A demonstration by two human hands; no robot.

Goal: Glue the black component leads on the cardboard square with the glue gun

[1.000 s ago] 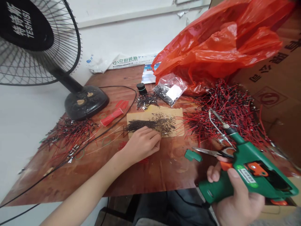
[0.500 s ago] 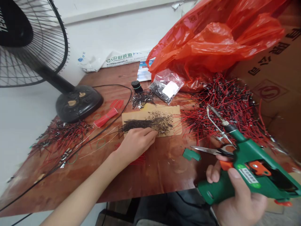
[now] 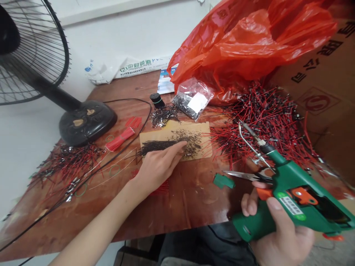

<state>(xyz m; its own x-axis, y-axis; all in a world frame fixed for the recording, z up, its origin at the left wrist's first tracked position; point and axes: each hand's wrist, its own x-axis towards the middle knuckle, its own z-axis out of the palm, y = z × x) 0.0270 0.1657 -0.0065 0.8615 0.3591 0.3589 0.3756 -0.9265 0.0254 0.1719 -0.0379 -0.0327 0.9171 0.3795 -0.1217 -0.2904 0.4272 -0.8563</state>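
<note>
Right hand (image 3: 285, 234): I have it wrapped round the grip of the green soldering gun (image 3: 299, 177), with a finger at the orange trigger (image 3: 264, 193).
Left hand (image 3: 158, 166): reaches over the cardboard (image 3: 205, 130); I cannot tell whether its fingertips pinch anything.
Soldering gun handling: probably stiff and manageable one-handed; I'd keep to the grip, clear of the metal tip (image 3: 249, 129).
Black wires (image 3: 156, 146): just beyond the left hand; likely light and springy, best pinched singly.
Scissors (image 3: 240, 175): on the tabletop (image 3: 199, 207), just beyond the right hand.
Red wire pile (image 3: 266, 118): farther out.
</note>
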